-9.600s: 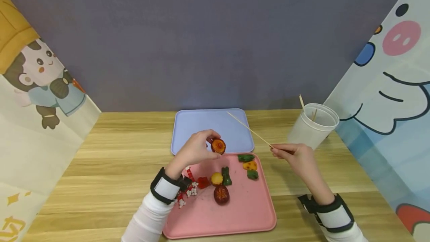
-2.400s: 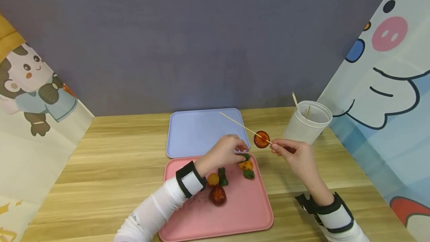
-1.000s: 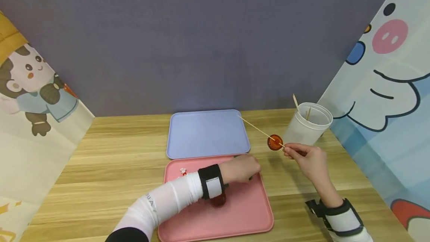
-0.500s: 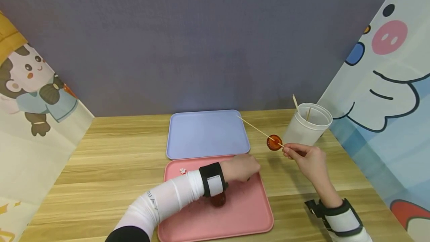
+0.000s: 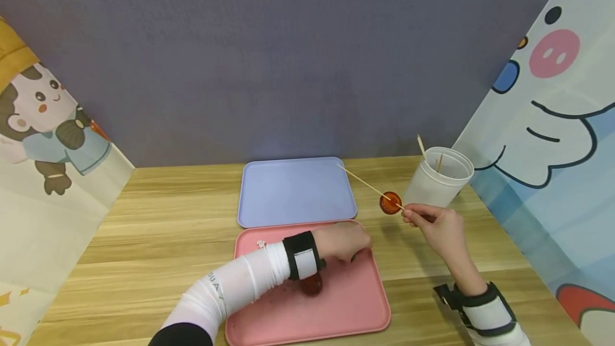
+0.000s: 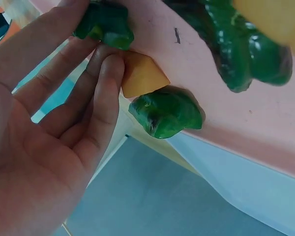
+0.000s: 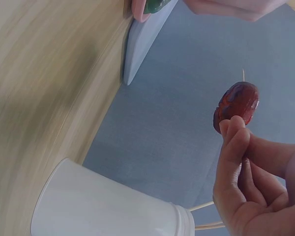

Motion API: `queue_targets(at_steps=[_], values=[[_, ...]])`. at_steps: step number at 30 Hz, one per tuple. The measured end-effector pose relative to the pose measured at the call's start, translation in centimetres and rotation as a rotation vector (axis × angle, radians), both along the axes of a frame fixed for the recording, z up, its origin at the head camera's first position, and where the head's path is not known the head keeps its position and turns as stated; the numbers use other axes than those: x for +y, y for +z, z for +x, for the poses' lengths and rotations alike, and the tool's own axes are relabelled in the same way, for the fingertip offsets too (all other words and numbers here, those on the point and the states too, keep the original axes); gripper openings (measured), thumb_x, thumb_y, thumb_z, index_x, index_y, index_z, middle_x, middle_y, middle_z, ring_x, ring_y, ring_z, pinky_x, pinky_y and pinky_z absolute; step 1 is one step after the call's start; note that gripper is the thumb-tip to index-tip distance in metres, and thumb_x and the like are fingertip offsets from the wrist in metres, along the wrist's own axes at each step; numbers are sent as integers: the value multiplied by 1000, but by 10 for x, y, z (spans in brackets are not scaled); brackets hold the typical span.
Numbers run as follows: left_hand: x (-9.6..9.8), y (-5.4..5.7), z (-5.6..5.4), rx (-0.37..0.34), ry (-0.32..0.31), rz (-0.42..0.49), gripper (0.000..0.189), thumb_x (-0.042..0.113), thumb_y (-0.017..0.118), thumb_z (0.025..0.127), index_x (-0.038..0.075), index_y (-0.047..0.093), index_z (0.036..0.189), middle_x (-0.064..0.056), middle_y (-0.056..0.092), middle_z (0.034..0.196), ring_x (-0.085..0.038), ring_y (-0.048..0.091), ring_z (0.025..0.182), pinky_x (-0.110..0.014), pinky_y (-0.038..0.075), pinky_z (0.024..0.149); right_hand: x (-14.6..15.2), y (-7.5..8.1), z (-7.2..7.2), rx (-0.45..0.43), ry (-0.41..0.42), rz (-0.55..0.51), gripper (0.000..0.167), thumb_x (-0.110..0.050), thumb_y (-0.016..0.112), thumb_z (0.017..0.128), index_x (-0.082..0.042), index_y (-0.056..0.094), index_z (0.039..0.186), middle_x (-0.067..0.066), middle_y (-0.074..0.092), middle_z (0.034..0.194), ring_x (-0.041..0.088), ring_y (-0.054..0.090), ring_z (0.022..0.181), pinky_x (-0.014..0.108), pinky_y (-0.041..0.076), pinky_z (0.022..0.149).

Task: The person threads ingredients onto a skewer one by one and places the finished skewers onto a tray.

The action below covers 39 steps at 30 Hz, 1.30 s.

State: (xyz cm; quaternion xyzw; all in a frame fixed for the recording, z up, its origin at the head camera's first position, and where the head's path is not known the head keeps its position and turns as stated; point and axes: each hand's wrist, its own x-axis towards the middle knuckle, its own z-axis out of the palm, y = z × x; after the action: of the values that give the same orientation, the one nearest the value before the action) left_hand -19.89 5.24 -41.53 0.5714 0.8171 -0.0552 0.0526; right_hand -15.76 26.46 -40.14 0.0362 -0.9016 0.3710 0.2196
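My right hand pinches a bamboo skewer near its lower end. A reddish-brown mushroom is threaded on the skewer, close to the fingertips; the right wrist view shows the mushroom from the side. Over the right part of the pink tray is my left hand. In the left wrist view its thumb and fingertips pinch a green pepper piece. Beside it lie a yellow piece and another green pepper piece. A second mushroom sits partly behind the left wrist strap.
A blue tray adjoins the pink tray's far edge. At the right stands a white tub with several sticks inside. A small white-and-red piece peeks past the left forearm, which hides other food. A grey panel backs the table.
Since the oldest frame, the mushroom has passed from my left hand onto the skewer. My left hand then moved right to the green pepper pieces. Over the last second both hands barely move.
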Motion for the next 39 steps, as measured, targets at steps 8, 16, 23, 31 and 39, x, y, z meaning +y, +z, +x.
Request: queue_targets(at_steps=[8, 16, 23, 31, 39], values=[[-1, 2, 0, -45, 15, 10, 17, 0, 70, 73, 16, 62, 75, 7, 44, 65, -9, 35, 61, -18, 29, 50, -2, 1, -2, -8, 11, -12, 12, -9, 73, 82, 0, 75, 90, 13, 73, 74, -17, 58, 60, 9, 49, 53], [-13, 3, -10, -258, 134, 169, 17, 1, 71, 74, 14, 67, 85, 8, 57, 76, -5, 48, 69, -14, 39, 58, -6, 5, -5, -20, 19, -15, 14, -13, 71, 84, -1, 75, 91, 12, 73, 76, -15, 59, 62, 10, 49, 54], [-31, 10, -19, -325, 189, 347, 22, 11, 77, 76, 11, 68, 97, 5, 63, 89, -5, 58, 81, -11, 45, 69, -8, 8, -8, -12, 39, -60, 15, -11, 71, 84, 1, 74, 92, 15, 73, 78, -12, 61, 62, 11, 50, 56], [-54, 20, -29, -404, 338, 551, 29, 15, 80, 75, 9, 67, 100, 0, 65, 94, -9, 63, 84, -14, 49, 73, -12, 11, -11, -42, 52, -96, 18, -12, 69, 85, 3, 73, 96, 17, 73, 82, -10, 63, 64, 12, 52, 58], [-76, 24, -33, -402, 456, 802, 29, 19, 81, 75, 12, 67, 99, 1, 68, 92, -9, 64, 83, -22, 53, 74, -19, 14, -14, -51, 87, -120, 17, -9, 67, 87, 5, 72, 96, 19, 72, 83, -8, 64, 66, 17, 55, 60]])
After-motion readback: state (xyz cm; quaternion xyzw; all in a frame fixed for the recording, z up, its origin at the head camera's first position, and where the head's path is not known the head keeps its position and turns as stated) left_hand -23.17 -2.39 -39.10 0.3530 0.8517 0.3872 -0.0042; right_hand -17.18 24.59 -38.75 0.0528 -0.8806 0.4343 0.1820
